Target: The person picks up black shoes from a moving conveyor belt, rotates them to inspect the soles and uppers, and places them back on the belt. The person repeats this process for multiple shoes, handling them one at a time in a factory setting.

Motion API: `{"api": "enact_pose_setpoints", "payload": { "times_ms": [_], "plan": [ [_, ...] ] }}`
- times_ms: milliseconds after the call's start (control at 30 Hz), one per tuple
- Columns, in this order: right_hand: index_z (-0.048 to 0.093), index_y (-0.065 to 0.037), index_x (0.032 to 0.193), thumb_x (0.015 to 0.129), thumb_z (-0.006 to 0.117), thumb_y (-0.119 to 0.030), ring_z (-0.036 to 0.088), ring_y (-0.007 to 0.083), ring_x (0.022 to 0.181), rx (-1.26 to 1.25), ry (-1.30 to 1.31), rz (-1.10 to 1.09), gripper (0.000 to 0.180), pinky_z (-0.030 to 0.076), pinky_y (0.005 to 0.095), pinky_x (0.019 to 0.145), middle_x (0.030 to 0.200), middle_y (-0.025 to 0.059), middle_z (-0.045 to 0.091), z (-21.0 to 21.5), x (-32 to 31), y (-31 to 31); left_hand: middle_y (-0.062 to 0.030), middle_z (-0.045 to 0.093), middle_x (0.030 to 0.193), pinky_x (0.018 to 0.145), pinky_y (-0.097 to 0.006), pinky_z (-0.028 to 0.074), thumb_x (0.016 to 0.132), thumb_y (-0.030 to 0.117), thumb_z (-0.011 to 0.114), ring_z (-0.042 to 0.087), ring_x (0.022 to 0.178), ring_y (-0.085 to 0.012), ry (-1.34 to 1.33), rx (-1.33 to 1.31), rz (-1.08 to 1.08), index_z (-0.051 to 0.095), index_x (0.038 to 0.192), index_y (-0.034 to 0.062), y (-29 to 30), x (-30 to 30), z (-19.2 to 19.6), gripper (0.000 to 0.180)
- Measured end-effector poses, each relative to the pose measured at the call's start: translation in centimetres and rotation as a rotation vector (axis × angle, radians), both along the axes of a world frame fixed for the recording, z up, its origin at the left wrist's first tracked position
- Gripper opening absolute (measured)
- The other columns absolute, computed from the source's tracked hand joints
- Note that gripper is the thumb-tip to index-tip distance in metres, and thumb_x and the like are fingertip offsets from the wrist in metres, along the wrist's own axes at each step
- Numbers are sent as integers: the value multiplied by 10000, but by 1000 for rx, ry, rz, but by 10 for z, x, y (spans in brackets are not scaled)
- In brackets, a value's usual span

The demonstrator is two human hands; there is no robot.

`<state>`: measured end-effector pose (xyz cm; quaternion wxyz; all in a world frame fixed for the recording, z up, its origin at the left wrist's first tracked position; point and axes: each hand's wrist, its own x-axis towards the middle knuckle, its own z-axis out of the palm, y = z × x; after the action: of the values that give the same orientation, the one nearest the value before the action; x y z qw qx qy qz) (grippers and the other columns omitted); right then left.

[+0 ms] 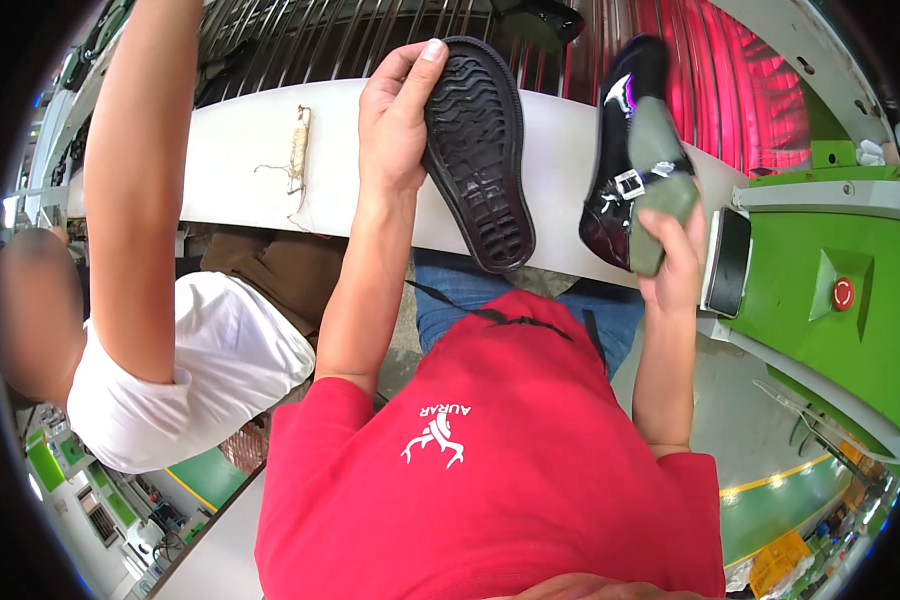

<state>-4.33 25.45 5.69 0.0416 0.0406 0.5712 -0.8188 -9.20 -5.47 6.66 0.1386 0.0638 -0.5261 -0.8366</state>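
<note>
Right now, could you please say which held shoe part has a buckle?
The glossy black shoe upper on the green last, in the right hand; the black treaded sole in the left hand shows none.

Free gap between black sole (475,150) and shoe (615,160); co-worker's arm (138,170) bars left

A white worktable (235,165) bears 1 frayed bundle of cream cord (298,150), loose strands trailing from it. Beyond its far edge run parallel metal rods (320,45), with a stretch of pinkish-red light (755,90) toward the right. Beside the table's right end stands a green machine (805,235) with 1 red emergency-stop button (843,293); next to it is 1 black-faced rectangular panel (732,262) with rounded corners. At left, 1 co-worker in a white T-shirt (195,390) and brown trousers (270,275) extends 1 bare arm (135,180). A yellow line (775,480) borders green flooring (785,515).
</note>
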Motion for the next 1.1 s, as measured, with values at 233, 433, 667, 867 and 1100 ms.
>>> {"api": "enact_pose_setpoints", "payload": {
  "times_ms": [233, 433, 667, 867, 1100],
  "plan": [
    [202, 70, 1740, 870, 728, -141, 464, 331, 1558, 352, 408, -33, 1038, 392, 448, 1280, 1719, 234, 375, 35, 44, -21, -127, 798, 1209, 1024, -311, 575, 1157, 260, 631, 747, 1110, -154, 166, -260, -96, 671, 1420, -52, 54, 10, 41, 410],
    [109, 114, 1731, 790, 657, -22, 434, 358, 1563, 332, 465, 227, 1098, 380, 438, 1275, 1666, 256, 354, 29, 75, -27, -263, 753, 1321, 1100, -390, 573, 1143, 411, 617, 753, 1217, -280, 226, -349, -134, 592, 1442, -92, 59, 36, 55, 586],
    [281, 185, 1654, 699, 705, 0, 561, 428, 1371, 467, 632, 268, 1061, 483, 458, 1156, 1515, 330, 459, 24, 76, -24, -272, 743, 1358, 1100, -395, 590, 913, 196, 918, 751, 1230, -277, 337, -268, -150, 512, 1545, -86, 64, 58, 66, 802],
    [291, 178, 1658, 690, 709, -5, 551, 434, 1389, 463, 610, 275, 1071, 474, 464, 1168, 1533, 325, 446, 21, 78, -25, -320, 739, 1337, 1079, -427, 615, 878, 185, 910, 765, 1226, -335, 302, -413, -92, 538, 1522, -95, 70, 62, 67, 794],
    [285, 176, 1662, 697, 692, -12, 558, 416, 1387, 521, 638, 293, 1064, 471, 454, 1172, 1531, 313, 454, 23, 77, -25, -239, 759, 1321, 1039, -364, 618, 868, 32, 927, 759, 1174, -242, 352, -413, -93, 578, 1498, -80, 66, 61, 66, 729]
  ]
}}
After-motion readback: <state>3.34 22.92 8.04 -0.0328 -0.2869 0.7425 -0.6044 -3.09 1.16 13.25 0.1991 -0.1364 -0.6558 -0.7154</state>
